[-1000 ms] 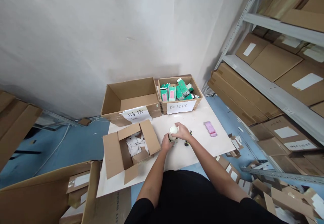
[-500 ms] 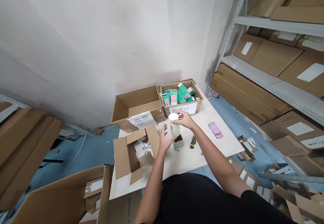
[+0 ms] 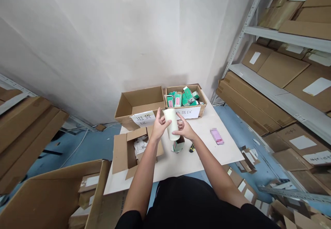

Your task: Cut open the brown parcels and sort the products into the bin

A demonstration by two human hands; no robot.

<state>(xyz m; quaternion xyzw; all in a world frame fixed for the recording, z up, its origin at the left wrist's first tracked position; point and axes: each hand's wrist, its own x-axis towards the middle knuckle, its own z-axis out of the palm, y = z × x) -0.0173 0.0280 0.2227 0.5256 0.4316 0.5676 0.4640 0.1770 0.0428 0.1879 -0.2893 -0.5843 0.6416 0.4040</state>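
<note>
A pale cream, cylinder-shaped tumbler [image 3: 171, 123] is held up over the table between both hands. My left hand [image 3: 159, 127] grips its left side, thumb across the front. On its right side, my right hand [image 3: 184, 128] presses with the thumb low and the fingers behind. Just below the tumbler stands a small green box [image 3: 178, 145] with its top open. Close to my right wrist lies a black and yellow utility knife [image 3: 191, 148], partly covered by the arm. Left of my hands is an open carton [image 3: 120, 153] with white packing paper [image 3: 140, 145] inside.
At the table's back stand two cardboard boxes with handwritten signs: a left box [image 3: 126, 101] and a right box [image 3: 204, 110] holding several green cartons [image 3: 188, 94]. A pink, pixelated item [image 3: 216, 136] lies on the right. Shelves [image 3: 284, 37] of cartons flank the table.
The tumbler has turned from upright with its white top showing to its side facing me, slightly further left. Both hands have shifted, and my left fingers have closed onto it.
</note>
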